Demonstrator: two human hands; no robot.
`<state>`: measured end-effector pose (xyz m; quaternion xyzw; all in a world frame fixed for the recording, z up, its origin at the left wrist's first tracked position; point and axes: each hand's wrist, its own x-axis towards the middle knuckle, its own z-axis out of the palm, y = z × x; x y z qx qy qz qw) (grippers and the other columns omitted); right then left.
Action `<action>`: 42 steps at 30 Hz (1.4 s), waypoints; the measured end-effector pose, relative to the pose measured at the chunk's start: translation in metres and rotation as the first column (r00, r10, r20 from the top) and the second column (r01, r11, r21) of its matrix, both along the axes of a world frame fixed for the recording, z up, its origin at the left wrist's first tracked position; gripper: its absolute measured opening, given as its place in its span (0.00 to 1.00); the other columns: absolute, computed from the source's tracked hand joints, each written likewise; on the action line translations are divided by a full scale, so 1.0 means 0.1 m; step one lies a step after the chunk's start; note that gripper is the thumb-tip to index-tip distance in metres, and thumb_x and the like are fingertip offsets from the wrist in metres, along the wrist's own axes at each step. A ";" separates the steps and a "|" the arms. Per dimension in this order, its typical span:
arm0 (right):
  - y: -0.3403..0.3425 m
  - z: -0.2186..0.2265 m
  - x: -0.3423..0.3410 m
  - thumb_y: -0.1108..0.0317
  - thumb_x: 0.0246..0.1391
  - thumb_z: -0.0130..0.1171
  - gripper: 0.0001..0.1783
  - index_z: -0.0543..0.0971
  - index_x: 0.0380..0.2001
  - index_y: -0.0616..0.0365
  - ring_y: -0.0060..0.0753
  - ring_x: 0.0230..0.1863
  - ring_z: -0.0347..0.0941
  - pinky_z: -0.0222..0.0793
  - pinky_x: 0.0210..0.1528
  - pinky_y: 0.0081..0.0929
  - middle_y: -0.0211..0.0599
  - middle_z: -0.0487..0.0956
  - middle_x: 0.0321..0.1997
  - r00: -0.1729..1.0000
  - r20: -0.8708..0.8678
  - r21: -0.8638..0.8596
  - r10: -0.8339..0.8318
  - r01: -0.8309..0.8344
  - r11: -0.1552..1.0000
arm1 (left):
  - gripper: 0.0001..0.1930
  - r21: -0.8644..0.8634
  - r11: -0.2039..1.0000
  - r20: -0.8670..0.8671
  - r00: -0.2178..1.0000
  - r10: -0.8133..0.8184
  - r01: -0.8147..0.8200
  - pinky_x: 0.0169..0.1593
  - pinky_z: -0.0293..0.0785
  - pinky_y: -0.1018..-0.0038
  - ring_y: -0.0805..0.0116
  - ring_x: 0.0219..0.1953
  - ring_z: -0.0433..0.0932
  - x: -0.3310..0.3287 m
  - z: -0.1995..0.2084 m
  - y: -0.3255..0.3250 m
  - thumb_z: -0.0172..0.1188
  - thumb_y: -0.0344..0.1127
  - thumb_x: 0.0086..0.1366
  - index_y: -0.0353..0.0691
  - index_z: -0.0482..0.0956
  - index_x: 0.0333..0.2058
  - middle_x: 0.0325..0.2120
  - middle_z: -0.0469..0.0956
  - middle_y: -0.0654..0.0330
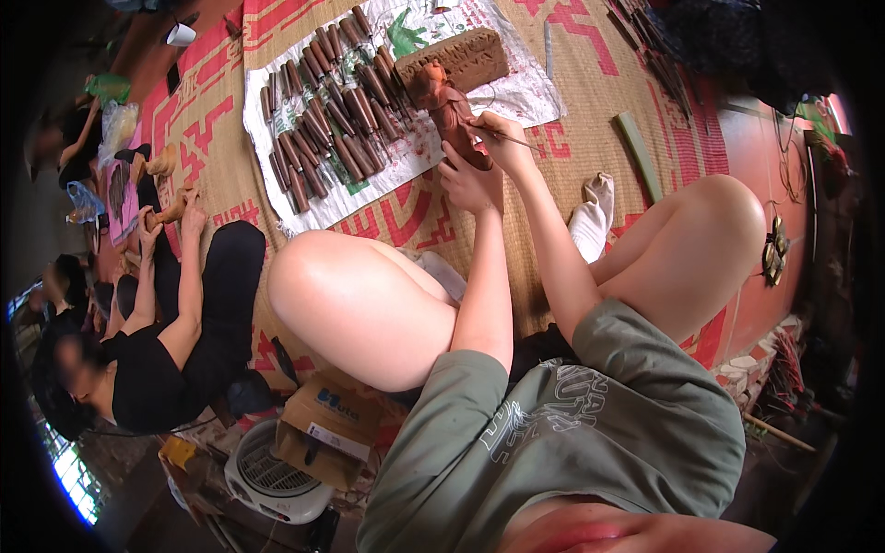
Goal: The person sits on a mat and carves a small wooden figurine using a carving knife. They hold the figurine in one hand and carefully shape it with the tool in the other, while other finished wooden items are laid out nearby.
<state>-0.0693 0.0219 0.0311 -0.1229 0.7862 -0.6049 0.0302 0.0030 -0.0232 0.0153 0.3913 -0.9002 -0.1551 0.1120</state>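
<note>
My left hand (pixel 468 186) is wrapped around the lower end of a reddish-brown carved figurine (pixel 449 112), tilted with its top away from me. The figurine's top overlaps a brown brick (pixel 475 57) with marks pressed into its face. In my right hand (pixel 505 143), closed in a pinch, is a thin stick-like tool (pixel 529 146); its near tip lies at the figurine's side, and I cannot tell whether it touches. Left of the figurine, many wooden-handled tools (pixel 339 115) lie in rows on a white printed sheet (pixel 323 214).
A red-patterned straw mat (pixel 572 88) lies beneath me. On it, a green strip (pixel 636 157) lies to the right and long dark rods (pixel 666 69) at the far right. Another person (pixel 152 364) sits at left holding a light wooden piece (pixel 169 212). A cardboard box (pixel 330 426) stands behind, at lower left.
</note>
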 end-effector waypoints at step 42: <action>0.01 -0.25 -0.10 0.80 0.47 0.63 0.06 0.74 0.24 0.64 0.12 0.28 0.66 0.64 0.30 0.16 0.25 0.76 0.24 0.986 0.141 -0.245 0.085 -0.049 0.968 | 0.50 0.010 1.000 -0.013 1.000 -0.008 0.008 0.32 0.76 0.66 0.56 0.36 0.73 0.00 0.01 -0.05 0.68 0.57 0.35 0.47 0.61 0.59 0.39 0.66 0.58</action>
